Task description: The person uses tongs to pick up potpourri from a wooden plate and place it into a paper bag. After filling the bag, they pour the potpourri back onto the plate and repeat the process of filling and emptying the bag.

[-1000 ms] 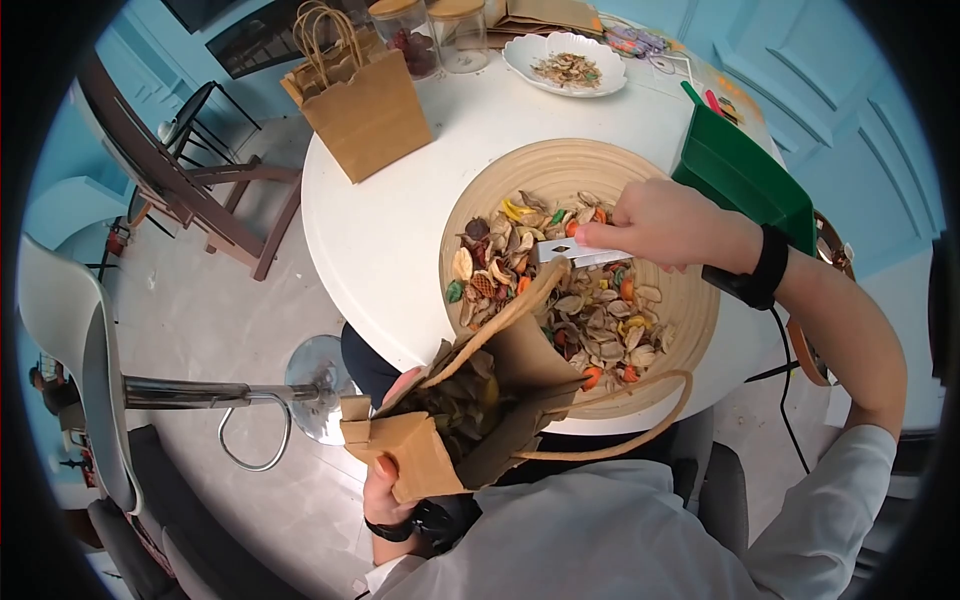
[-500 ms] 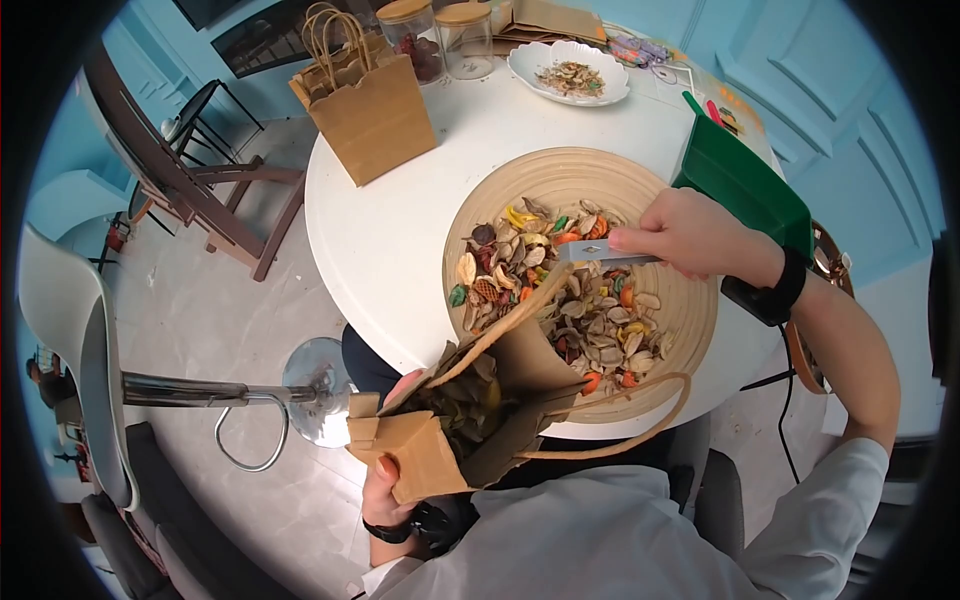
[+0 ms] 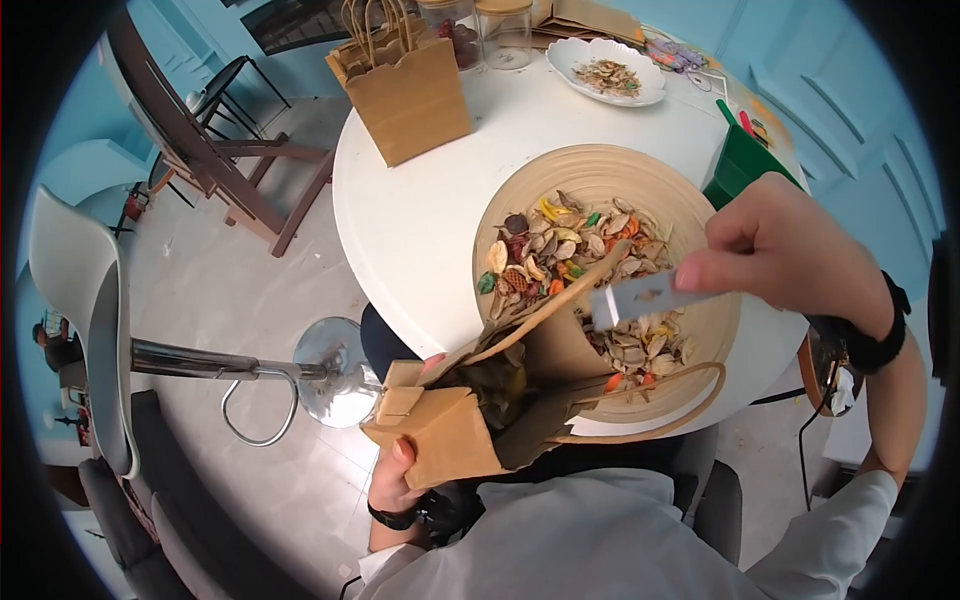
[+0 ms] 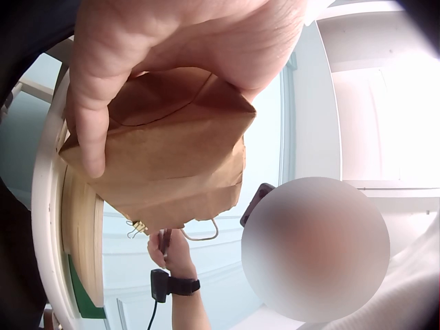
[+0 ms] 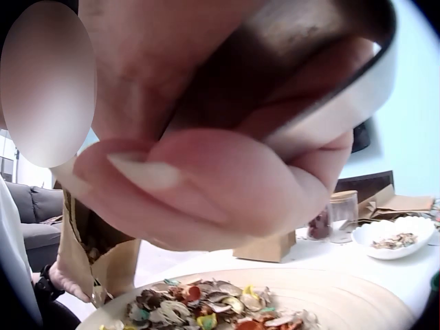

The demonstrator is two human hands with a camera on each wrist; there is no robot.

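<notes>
Your left hand (image 3: 392,478) is gripping a creased, tilted brown paper bag (image 3: 440,435), its mouth opening toward the tray. Your right hand (image 3: 790,245) is curling round smooth metal tongs (image 3: 645,297), their long axis pointing leftward to the bag's mouth; whether the tips are pinching anything, you cannot tell. Beyond, curled, papery petals (image 3: 535,250) are lying on the round, ridged tray (image 3: 600,165); farther off, a scalloped dish (image 3: 648,92) is sitting.

White table (image 3: 400,255), round tray (image 3: 590,165), paper bag (image 3: 415,105)
</notes>
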